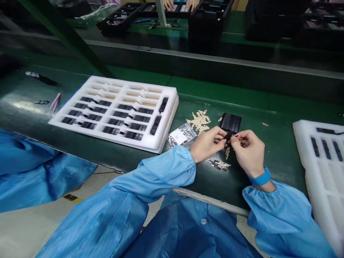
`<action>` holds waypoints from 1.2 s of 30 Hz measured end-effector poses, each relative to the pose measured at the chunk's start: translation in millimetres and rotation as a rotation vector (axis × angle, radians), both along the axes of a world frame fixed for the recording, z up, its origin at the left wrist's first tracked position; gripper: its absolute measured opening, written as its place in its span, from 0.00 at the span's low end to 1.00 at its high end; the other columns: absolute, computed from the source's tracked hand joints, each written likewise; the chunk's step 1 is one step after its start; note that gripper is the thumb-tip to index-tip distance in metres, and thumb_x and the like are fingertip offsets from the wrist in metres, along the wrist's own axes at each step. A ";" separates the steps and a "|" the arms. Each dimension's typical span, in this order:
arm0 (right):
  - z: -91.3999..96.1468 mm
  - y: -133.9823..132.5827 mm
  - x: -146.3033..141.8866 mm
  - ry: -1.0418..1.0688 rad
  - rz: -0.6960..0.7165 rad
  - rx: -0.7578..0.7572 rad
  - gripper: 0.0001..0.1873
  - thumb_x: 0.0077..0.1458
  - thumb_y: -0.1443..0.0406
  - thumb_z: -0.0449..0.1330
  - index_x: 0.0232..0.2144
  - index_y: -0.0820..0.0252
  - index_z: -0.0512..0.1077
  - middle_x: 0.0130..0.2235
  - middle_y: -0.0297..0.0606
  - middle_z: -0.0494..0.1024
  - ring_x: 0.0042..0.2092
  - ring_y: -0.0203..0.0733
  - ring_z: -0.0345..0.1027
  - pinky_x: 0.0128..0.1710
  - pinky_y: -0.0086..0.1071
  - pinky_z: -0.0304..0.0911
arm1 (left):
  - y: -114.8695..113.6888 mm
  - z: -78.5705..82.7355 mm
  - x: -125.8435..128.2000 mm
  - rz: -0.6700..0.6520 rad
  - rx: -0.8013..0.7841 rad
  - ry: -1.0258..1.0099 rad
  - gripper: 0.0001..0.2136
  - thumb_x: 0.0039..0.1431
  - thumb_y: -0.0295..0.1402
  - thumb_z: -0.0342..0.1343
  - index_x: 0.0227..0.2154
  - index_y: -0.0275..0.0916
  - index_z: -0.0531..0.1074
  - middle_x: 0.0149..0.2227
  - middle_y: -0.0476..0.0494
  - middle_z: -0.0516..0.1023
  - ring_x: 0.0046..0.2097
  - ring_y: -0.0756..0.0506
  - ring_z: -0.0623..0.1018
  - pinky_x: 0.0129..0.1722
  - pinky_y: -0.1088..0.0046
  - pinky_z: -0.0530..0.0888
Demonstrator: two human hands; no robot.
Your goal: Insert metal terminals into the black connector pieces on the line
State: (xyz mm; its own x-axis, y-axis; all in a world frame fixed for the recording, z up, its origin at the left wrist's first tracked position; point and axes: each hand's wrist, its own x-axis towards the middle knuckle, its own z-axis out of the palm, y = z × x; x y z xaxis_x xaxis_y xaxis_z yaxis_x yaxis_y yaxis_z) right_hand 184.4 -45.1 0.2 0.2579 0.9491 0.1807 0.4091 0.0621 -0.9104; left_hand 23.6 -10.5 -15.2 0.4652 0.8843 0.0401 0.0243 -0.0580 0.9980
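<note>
My left hand pinches a small flat black part over the bench. Facing it, my right hand has its fingertips closed at the same part, on something tiny and dark that I cannot make out. Just beyond the fingers lies a black slotted block. A pile of cream-coloured slips is spread to the left of it, with a clear plastic bag bearing a white label nearer my left wrist. Several cream and black strips lie below my hands.
A white foam tray holding rows of black parts stands on the left; another foam tray is at the right edge. Pink tweezers lie far left. Across a rail, another person's hands are at black trays.
</note>
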 end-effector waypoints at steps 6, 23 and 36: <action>-3.6 1.6 2.6 0.020 0.001 -0.054 0.10 0.54 0.59 0.66 0.32 0.59 0.71 0.30 0.35 0.74 0.27 0.37 0.69 0.26 0.31 0.65 | 2.0 1.9 -4.4 -0.001 0.089 0.124 0.08 0.61 0.28 0.57 0.43 0.38 0.71 0.42 0.44 0.80 0.44 0.50 0.81 0.47 0.74 0.77; 3.9 3.3 4.4 0.158 0.072 -0.032 0.11 0.56 0.58 0.66 0.32 0.59 0.71 0.25 0.32 0.70 0.23 0.34 0.65 0.25 0.30 0.65 | 9.6 7.9 -0.7 -0.071 -0.382 -0.186 0.08 0.61 0.26 0.60 0.41 0.33 0.67 0.34 0.43 0.80 0.35 0.50 0.81 0.33 0.75 0.79; 1.1 5.6 17.9 0.387 0.279 -0.070 0.13 0.58 0.58 0.67 0.39 0.58 0.71 0.27 0.31 0.71 0.24 0.33 0.65 0.25 0.27 0.62 | 13.1 14.6 -10.1 -0.224 -0.442 -0.311 0.23 0.56 0.45 0.66 0.45 0.33 0.68 0.37 0.39 0.80 0.34 0.49 0.80 0.31 0.75 0.77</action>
State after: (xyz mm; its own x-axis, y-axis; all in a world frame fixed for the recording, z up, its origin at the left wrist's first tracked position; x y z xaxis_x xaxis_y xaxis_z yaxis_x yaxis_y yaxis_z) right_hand 202.3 -39.5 1.3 0.0268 0.9981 0.0547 0.0159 0.0543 -0.9984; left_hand 13.4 2.7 -0.6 0.6680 0.7297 -0.1456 -0.2388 0.3956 0.8869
